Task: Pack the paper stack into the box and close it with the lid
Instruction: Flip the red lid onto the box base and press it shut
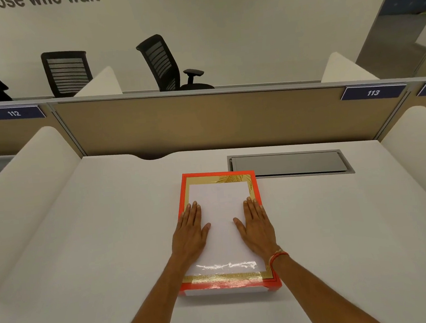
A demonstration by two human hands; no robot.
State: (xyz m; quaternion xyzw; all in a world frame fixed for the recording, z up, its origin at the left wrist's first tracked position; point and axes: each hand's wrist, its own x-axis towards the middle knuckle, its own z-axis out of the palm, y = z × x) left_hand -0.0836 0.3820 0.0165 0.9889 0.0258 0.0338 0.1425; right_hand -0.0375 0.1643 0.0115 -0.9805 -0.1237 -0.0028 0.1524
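A flat box lies in the middle of the white desk (98, 248). Its glossy lid (220, 202) has an orange rim, a gold border and a white centre, and it sits on top of the box. A strip of the white box side (218, 292) shows under the lid's near edge. My left hand (191, 231) lies flat on the lid's left part, fingers straight and slightly apart. My right hand (258, 224) lies flat on the right part, with a red thread at the wrist. No paper stack is visible.
A grey cable hatch (289, 164) is set into the desk just behind and right of the box. A tan partition (203, 121) closes the back. White curved dividers stand at the left (24, 193) and right (416, 138). Black office chairs (164, 62) are beyond.
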